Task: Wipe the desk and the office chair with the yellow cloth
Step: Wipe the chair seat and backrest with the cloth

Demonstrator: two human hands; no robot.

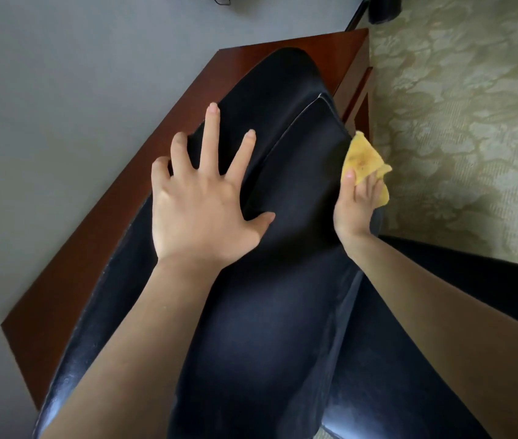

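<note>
We see the fingers (212,128) of the left hand (200,210) spread wide and straight; they press flat on the black chair (267,296); they hold nothing; two finger tips at 10 o'clock curl a little over the chair's edge; this hand sits at 9 o'clock from the middle of the view.

The thumb (348,179) and fingers of the right hand (355,207) pinch the yellow cloth (363,156); the cloth is bunched up and sticks out past the finger tips toward 12 o'clock; it sits at 2 o'clock from the middle, right against the side edge of the chair's back; it has some darker spots on it.

Both bare arms reach in from 6 o'clock; the chair's soft back fills the middle; a black arm rest (479,280) shows at 4 o'clock.

The brown wood desk (86,274) lies behind the chair, from 1 o'clock down to 8 o'clock; the chair leans close to it; a grey wall (61,90) is at 10 o'clock; a carpet (473,128) with a leafy pattern is at 3 o'clock.
</note>
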